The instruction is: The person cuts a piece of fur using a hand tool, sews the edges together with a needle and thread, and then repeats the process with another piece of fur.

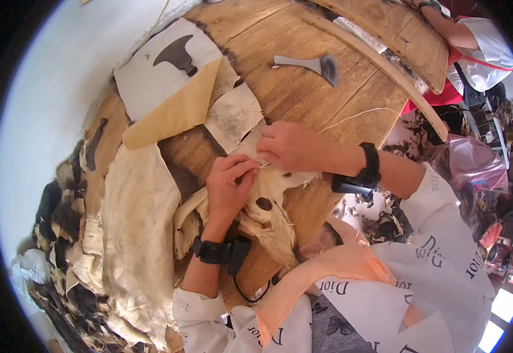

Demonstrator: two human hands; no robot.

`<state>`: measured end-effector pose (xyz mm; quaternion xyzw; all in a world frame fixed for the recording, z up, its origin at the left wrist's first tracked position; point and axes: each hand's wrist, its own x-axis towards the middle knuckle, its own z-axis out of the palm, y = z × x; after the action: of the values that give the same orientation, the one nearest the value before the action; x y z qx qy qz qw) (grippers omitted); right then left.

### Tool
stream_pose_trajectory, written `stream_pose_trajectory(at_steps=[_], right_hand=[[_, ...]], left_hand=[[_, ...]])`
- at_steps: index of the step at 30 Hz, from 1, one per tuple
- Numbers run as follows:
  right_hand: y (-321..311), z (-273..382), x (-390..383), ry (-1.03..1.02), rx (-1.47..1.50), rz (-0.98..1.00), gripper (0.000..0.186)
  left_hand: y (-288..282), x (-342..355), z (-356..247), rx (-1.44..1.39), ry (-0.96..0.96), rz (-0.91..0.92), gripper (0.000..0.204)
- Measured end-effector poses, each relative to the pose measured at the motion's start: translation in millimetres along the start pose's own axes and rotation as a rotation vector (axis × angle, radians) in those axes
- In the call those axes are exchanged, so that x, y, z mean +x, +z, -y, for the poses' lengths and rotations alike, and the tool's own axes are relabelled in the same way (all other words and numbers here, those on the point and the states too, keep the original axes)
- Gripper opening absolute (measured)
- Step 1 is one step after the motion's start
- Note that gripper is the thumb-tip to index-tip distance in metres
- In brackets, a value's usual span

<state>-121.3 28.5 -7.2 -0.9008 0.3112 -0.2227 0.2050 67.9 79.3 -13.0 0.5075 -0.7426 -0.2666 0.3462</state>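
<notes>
My left hand (231, 182) is closed in a pinch at the edge of a pale, ragged hide piece (268, 223) with dark holes. My right hand (283, 146) is just above and right of it, fingertips together at a thin pale strand or seam; exactly what they grip is too small to make out. A white thread (362, 112) trails rightward from there across the wood. A square hide piece (233, 115) lies beyond my hands. To their left, a large cream hide (136, 223) spreads over the wooden table (268, 35).
A crescent-bladed tool (173, 56) rests on white sheeting beside yellow paper (168, 112). Another bladed tool (321, 70) and a dark-handled tool (96, 144) lie nearby. Dark fur scraps (56, 217) pile left. A curved wooden strip (385, 70) edges the table; another person's arm (450, 29) shows upper right.
</notes>
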Motion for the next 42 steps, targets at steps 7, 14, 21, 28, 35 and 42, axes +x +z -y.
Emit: stream_pose_trajectory(at_steps=[7,14,21,28,35,42], right_hand=[[1.6,11.8,7.3,-0.088,-0.226,0.05,0.035],[2.0,5.4,9.4,-0.154,-0.172,0.056,0.044],[9.0,-1.5,6.3,-0.166,-0.134,0.025,0.047],[1.2,18.1,1.7,-0.254,-0.319,0.047,0.028],[-0.4,16.6,4.7,-0.541,-0.344,-0.06,0.013],[1.6,14.8,1.1,-0.395,-0.36,-0.017,0.009]], left_hand=[[-1.8,1.3,-1.0,0.017,0.013,-0.006,0.016],[-4.3,2.1,0.8,-0.001,0.032,-0.001,0.015],[-2.1,2.9,0.0,-0.023,-0.006,0.011,0.015],[-2.0,3.1,1.1,0.013,0.016,-0.025,0.016],[1.1,0.5,8.1,0.055,0.04,-0.042,0.018],[3.0,-0.1,9.5,0.035,0.029,-0.053,0.018]])
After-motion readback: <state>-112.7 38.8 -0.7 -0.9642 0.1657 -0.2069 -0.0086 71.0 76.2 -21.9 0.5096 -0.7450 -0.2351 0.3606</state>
